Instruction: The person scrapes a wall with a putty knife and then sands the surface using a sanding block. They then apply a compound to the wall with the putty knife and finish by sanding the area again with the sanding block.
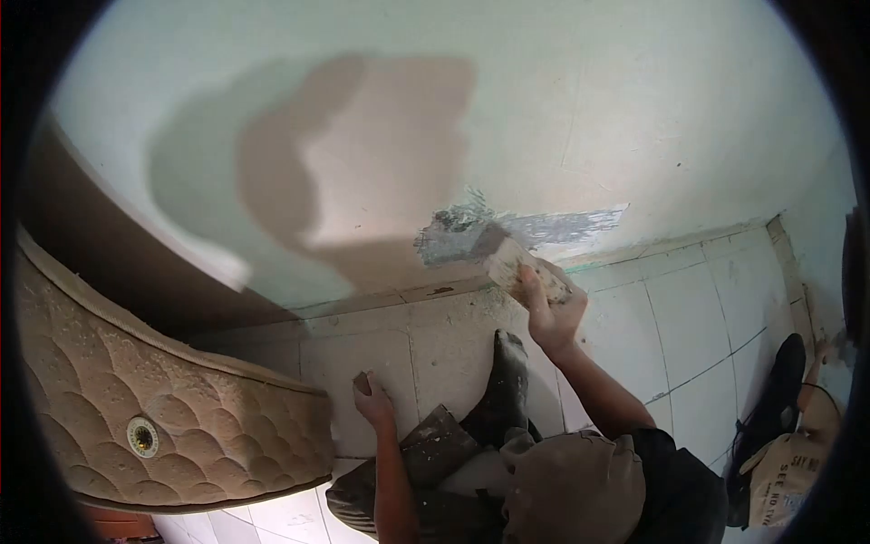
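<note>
My right hand (555,313) is closed round a wide, whitish, stained paintbrush (530,276). Its dark grey tip touches a grey, streaky patch (562,228) low on the pale wall (652,118). The patch has ragged, brushed-looking edges and a darker, rough area at its left. Lower left, over the tiled floor, my left hand (373,405) is closed on a small brown piece (362,382) whose kind I cannot make out. Between my arms show a dark, dusty shoe (501,381) and grey-brown cloth (580,485).
A brown quilted mattress (208,426) with a round badge stands on the left. White floor tiles (625,317) run along the wall's base to a corner at the right. A printed bag (784,480) and a dark shoe-like object (770,390) lie at the right. A large shadow falls on the wall.
</note>
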### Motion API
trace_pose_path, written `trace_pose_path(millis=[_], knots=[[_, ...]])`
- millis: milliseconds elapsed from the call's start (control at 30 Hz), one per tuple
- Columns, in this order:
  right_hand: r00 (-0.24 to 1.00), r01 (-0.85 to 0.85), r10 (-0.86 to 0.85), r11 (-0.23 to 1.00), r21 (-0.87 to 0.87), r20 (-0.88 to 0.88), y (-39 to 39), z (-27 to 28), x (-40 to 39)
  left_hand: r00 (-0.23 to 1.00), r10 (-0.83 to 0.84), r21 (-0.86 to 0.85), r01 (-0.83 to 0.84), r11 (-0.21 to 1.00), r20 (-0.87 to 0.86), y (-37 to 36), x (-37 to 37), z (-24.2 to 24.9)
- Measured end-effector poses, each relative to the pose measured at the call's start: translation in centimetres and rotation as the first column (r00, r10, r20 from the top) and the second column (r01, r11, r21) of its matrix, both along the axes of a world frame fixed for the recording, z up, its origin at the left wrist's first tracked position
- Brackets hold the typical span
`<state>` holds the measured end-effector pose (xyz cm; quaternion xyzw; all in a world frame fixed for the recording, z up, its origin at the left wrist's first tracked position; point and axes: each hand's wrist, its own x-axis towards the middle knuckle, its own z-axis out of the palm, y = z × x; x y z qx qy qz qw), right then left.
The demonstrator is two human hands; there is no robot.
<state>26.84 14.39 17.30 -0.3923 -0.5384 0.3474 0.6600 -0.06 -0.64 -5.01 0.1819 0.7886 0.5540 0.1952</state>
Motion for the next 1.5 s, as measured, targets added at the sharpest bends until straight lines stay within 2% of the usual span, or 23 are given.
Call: trace_pose_path(millis=[67,133,167,233,300,400,533,633,700,800,900,967,1033,1100,1133,1200,1267,1333,1367,1400,1433,1467,1500], knots=[[1.0,-0.016,0.015,1.0,-0.02,-0.01,0.9,-0.3,-0.4,0.992,-0.011,0.009,0.012,1.0,-0.126,0.4,-0.3,0.6],[0.999,-0.022,0.021,0.998,-0.053,-0.029,2.1,-0.3,-2.2,1.0,0.009,-0.049,-0.01,0.999,-0.014,0.5,1.9,4.7],[1.0,-0.016,0.015,0.999,-0.029,-0.026,3.1,0.1,-4.3,1.0,-0.002,-0.057,0.0,0.998,-0.031,0.6,2.3,4.5],[0.999,-0.005,0.004,1.0,-0.014,-0.039,4.1,0.3,-5.7,0.977,0.012,0.054,0.0,0.999,-0.214,0.4,2.2,4.2],[0.99,0.013,-0.032,0.989,0.146,0.134,4.1,0.1,-5.4,0.978,0.017,0.033,-0.01,0.999,-0.206,0.3,2.2,4.0],[0.991,-0.077,0.079,0.997,-0.019,0.109,3.6,-0.8,-3.4,0.984,0.019,0.009,-0.018,1.0,-0.175,0.0,2.1,3.9],[0.997,-0.072,0.069,0.992,0.1,0.037,3.0,-3.5,-1.9,0.998,0.051,0.016,-0.05,0.999,-0.044,0.0,1.8,3.3],[0.995,-0.093,0.095,0.989,0.117,-0.008,5.6,-0.5,-4.3,0.979,0.07,0.07,-0.057,0.996,-0.193,0.1,1.5,2.4],[0.998,-0.042,0.039,0.998,0.053,0.054,4.5,4.9,-5.7,0.978,0.055,0.015,-0.053,0.998,-0.201,0.2,2.3,3.9],[0.999,-0.009,0.012,0.996,0.084,-0.045,4.5,4.6,-7.2,0.977,0.064,0.008,-0.064,0.998,-0.205,0.5,2.7,4.7],[0.996,-0.012,0.012,1.0,0.008,-0.086,3.9,-1.5,-5.7,0.984,0.059,0.073,-0.048,0.996,-0.169,-0.2,0.8,1.8],[0.996,0.001,-0.004,1.0,-0.026,-0.094,3.6,-0.4,-5.8,0.991,0.047,0.118,-0.032,0.992,-0.126,-0.1,1.0,1.3],[0.992,0.036,-0.045,0.996,-0.079,-0.116,3.6,0.9,-6.3,0.99,0.047,0.078,-0.037,0.996,-0.135,0.5,2.3,3.9],[0.98,0.192,-0.194,0.98,-0.042,-0.051,2.3,1.4,-7.6,0.982,0.022,0.001,-0.022,1.0,-0.189,-0.1,2.2,4.3],[0.98,0.191,-0.193,0.981,-0.04,-0.051,2.8,1.1,-7.0,0.974,0.012,-0.021,-0.018,1.0,-0.226,0.5,2.4,4.3],[0.992,-0.026,0.012,0.992,-0.12,-0.122,3.6,0.3,-5.3,0.983,0.033,-0.011,-0.036,0.999,-0.182,0.1,2.9,4.7],[0.985,-0.025,0.008,0.995,-0.098,-0.172,3.2,-0.2,-5.5,0.988,0.06,0.029,-0.057,0.998,-0.14,0.4,2.4,5.1],[0.98,-0.037,0.024,0.998,-0.059,-0.198,3.9,0.2,-5.8,0.975,0.064,0.155,-0.031,0.987,-0.212,0.4,2.5,4.1],[0.992,0.089,-0.083,0.994,0.064,-0.091,4.1,0.2,-6.7,0.973,0.069,0.162,-0.034,0.986,-0.218,0.8,2.2,3.6],[0.979,0.203,-0.205,0.963,0.178,-0.003,3.8,0.4,-7.4,0.991,0.081,0.144,-0.065,0.987,-0.107,0.4,1.5,3.4],[0.98,0.196,-0.198,0.966,0.168,-0.004,3.7,0.6,-7.1,0.995,0.1,0.123,-0.101,0.987,0.017,0.0,1.4,3.0],[0.991,0.131,-0.13,0.99,0.054,-0.019,3.5,0.9,-6.7,0.994,0.11,0.107,-0.11,0.988,0.008,-0.8,1.2,2.6],[0.997,0.067,-0.069,0.997,-0.05,-0.044,3.4,1.1,-6.2,0.991,0.078,0.041,-0.074,0.996,-0.11,-0.7,1.1,2.4]])
